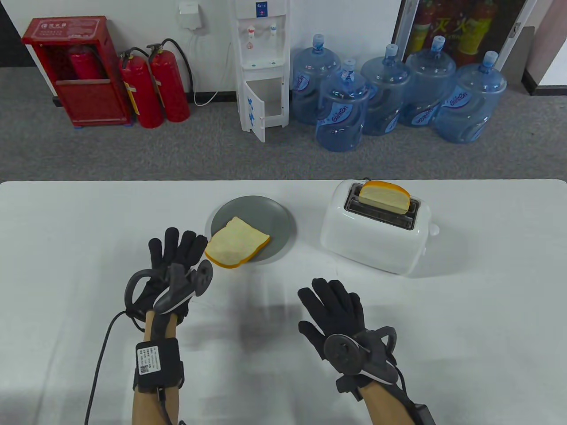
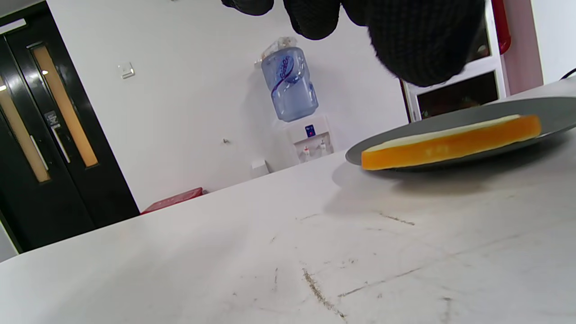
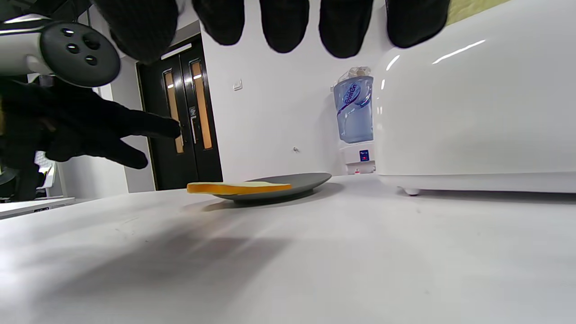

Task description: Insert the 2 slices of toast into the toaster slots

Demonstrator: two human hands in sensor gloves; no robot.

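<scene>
Two gloved hands: left hand [image 1: 170,265], right hand [image 1: 339,316]. Two toast slices: one [image 1: 237,249] just beyond the left hand, one [image 1: 384,195] beyond the right. One plate [image 1: 274,217], one toaster [image 1: 372,239], six water bottles [image 1: 341,110], three fire extinguishers [image 1: 141,90].

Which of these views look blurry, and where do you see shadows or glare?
Table view: sharp, with a soft smeared shadow on the table between the hands. Left wrist view: fingers at the top out of focus, plate casting a shadow. Right wrist view: streaks of glare on the toaster, blurred tabletop shadow in front.

Both hands [image 1: 334,316] flat (fingers straight)
</scene>
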